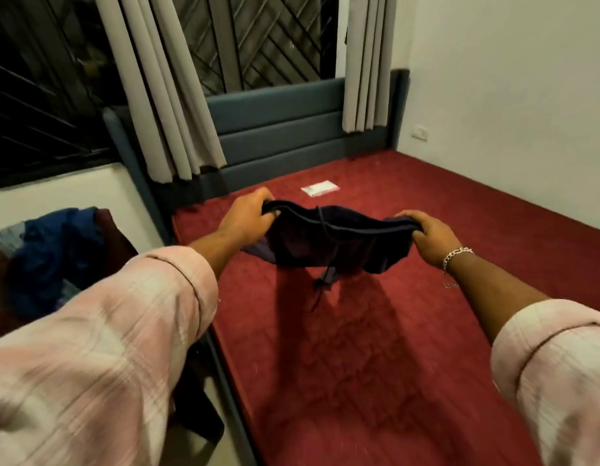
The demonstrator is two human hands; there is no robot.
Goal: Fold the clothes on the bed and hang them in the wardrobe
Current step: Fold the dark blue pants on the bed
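gripping dark shorts waistband taut above red bed: left hand, right hand.

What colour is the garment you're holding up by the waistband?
Dark navy garment with a matching drawstring, gripped by left hand and right hand; head view.

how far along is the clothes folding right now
Early, by the look of it. No folded clothes are visible. In hand: the left hand and right hand grip the waistband of dark shorts, held spread above the red bed, drawstring dangling. Left: folding these, then the pile of blue clothes beside the bed. No wardrobe or hanger is in view, so hanging looks undone.
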